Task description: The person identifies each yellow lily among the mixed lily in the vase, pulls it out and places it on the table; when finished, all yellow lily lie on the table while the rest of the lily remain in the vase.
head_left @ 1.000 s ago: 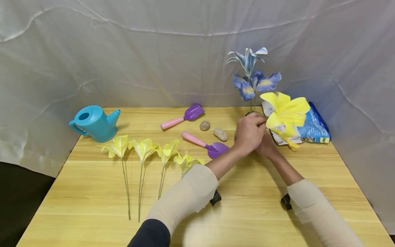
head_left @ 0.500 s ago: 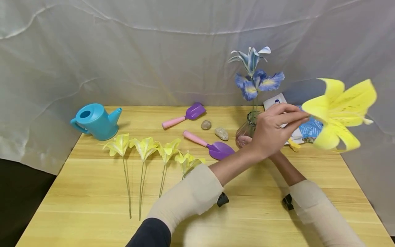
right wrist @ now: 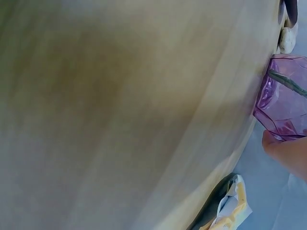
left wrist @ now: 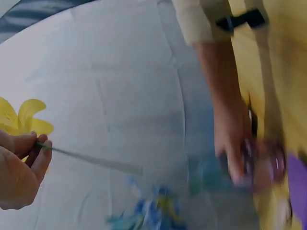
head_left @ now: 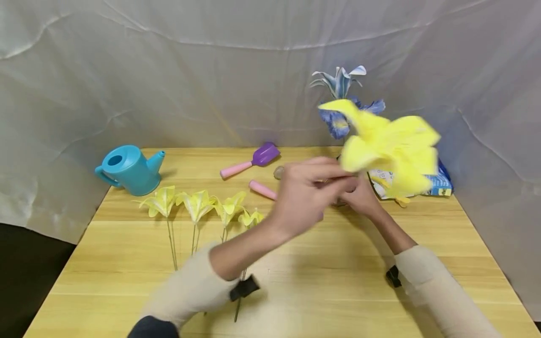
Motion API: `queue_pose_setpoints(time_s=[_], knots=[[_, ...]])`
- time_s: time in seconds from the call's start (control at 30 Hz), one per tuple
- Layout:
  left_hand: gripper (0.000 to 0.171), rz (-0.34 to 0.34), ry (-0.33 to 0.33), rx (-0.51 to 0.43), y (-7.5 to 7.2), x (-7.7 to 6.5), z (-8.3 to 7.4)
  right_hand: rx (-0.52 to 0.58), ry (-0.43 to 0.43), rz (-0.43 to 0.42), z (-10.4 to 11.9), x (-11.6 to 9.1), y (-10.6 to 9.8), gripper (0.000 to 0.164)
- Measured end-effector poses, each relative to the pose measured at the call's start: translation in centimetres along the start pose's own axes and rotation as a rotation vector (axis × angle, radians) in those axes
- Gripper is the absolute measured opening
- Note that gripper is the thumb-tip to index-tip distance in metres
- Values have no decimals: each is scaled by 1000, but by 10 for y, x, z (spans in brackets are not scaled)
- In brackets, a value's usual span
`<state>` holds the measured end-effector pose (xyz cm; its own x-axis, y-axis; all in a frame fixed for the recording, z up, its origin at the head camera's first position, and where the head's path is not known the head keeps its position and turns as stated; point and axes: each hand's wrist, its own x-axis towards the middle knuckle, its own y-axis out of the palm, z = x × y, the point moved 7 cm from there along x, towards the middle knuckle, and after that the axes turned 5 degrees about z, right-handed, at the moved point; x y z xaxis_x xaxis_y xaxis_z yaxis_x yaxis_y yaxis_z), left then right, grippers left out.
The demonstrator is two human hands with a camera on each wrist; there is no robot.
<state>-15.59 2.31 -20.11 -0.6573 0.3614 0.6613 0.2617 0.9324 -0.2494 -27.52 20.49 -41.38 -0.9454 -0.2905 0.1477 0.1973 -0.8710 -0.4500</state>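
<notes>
My left hand [head_left: 302, 199] pinches a yellow lily [head_left: 397, 148] close below its bloom. In the left wrist view the lily's thin stem [left wrist: 86, 156] sticks out past the fingers, its far end blurred. Behind the bloom, my right hand [head_left: 362, 198] holds a clear pink-purple glass vase [right wrist: 288, 103], mostly hidden in the head view. The right wrist view shows a green stem inside the vase, with my thumb against the glass. A pale blue lily [head_left: 340, 82] and a blue iris [head_left: 334, 123] stand above the vase; the yellow bloom partly covers the iris.
Several yellow lilies [head_left: 162, 202] lie in a row at the left, behind a blue watering can [head_left: 134, 170] on the table. A purple scoop [head_left: 265, 154], a pink trowel handle [head_left: 263, 189] and a stone [head_left: 278, 172] are mid-table. A blue-white bag [head_left: 439, 180] lies at right.
My left hand went from the vase mouth up and right with the yellow lily, then came back left, uncovering the bag and covering part of the trowel. The right hand stays at the vase.
</notes>
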Motion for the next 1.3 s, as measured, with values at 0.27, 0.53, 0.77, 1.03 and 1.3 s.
queue_pose_setpoints(time_s=[0.27, 0.53, 0.77, 1.03, 1.3], knots=[[11, -78, -306, 96, -102, -63, 30, -81, 180, -9, -9, -5, -4, 77], [28, -266, -704, 241, -205, -158, 75, -45, 173, 17, 11, -7, -3, 75], [19, -572, -722, -138, -271, -236, 88, -69, 222, 26, 8, -9, -3, 71], [19, -694, -948, -306, -306, -319, 138, -44, 193, 30, 11, -7, -2, 67], [39, -496, -1231, -144, -300, -348, 164, -21, 171, 47, 13, -6, 0, 58]])
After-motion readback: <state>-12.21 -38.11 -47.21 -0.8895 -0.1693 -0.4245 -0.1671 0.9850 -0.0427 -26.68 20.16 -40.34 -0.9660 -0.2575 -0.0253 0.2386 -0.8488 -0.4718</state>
